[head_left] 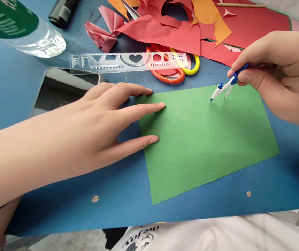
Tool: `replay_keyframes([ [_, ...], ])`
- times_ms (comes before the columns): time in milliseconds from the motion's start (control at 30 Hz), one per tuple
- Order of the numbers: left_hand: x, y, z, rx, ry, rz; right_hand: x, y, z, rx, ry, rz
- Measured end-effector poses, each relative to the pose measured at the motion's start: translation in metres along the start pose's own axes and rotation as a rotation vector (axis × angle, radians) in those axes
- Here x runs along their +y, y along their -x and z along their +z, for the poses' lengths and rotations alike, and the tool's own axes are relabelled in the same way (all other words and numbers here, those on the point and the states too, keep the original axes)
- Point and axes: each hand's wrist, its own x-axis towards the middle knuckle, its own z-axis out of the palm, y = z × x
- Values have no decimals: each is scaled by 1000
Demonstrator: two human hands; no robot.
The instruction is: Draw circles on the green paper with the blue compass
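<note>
A sheet of green paper (207,139) lies on the blue tabletop, with faint curved lines on its left part. My left hand (115,118) rests with spread fingers, their tips on the sheet's left edge. Between the thumb and fingers of my right hand (277,76) is a blue and white drawing compass (226,85), pinched at its top. Its legs are slightly apart and point down at the upper right part of the paper. Whether the tips touch the paper I cannot tell.
Behind the sheet lie a clear stencil ruler (107,62), scissors (169,78) with red and yellow handles, and red paper scraps (160,33). At the left are a phone (63,89), a plastic bottle (39,42) and a dark cylinder (62,14). The table's front edge runs below.
</note>
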Motion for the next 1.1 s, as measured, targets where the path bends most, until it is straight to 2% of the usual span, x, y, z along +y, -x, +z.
replay_keyframes([
  [167,0,-1,1,-2,44,-20,-1,3,0,-10,-12,21],
  [400,2,1,-6,-32,90,-38,6,4,3,-16,-136,26],
  [900,4,3,-6,-26,23,23,5,4,5,2,-160,27],
  [1100,2,3,-5,-15,65,-8,3,4,3,-7,-138,31],
])
